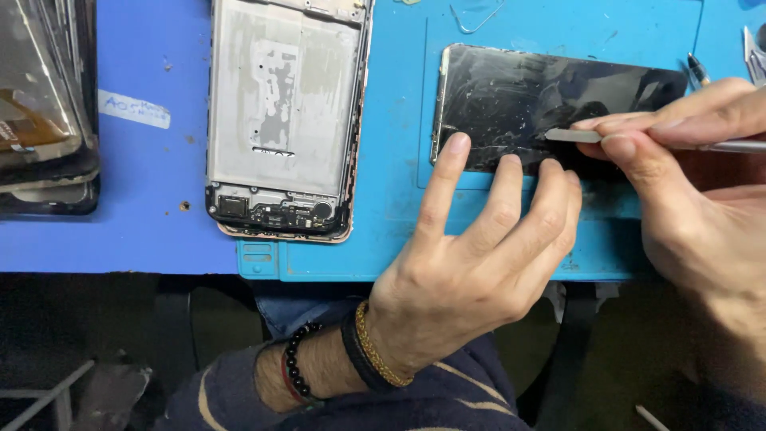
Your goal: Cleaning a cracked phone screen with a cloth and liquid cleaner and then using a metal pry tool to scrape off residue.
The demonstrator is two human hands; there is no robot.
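Observation:
A dark phone screen panel [527,96], smeared with residue, lies flat on the blue work mat [399,191]. My left hand [471,263] presses its spread fingertips on the panel's near edge and holds nothing. My right hand [686,175] grips a thin metal scraping tool [574,136], whose flat tip rests on the panel's surface near its middle. An opened phone frame [283,120] with a bare metal plate and a small circuit board at its near end lies to the left of the panel.
A stack of dark screen panels [44,112] sits at the far left, beside a white paper label [134,109]. Tweezers [754,52] and a pen-like tool [698,70] lie at the top right. The table's front edge runs just below the mat.

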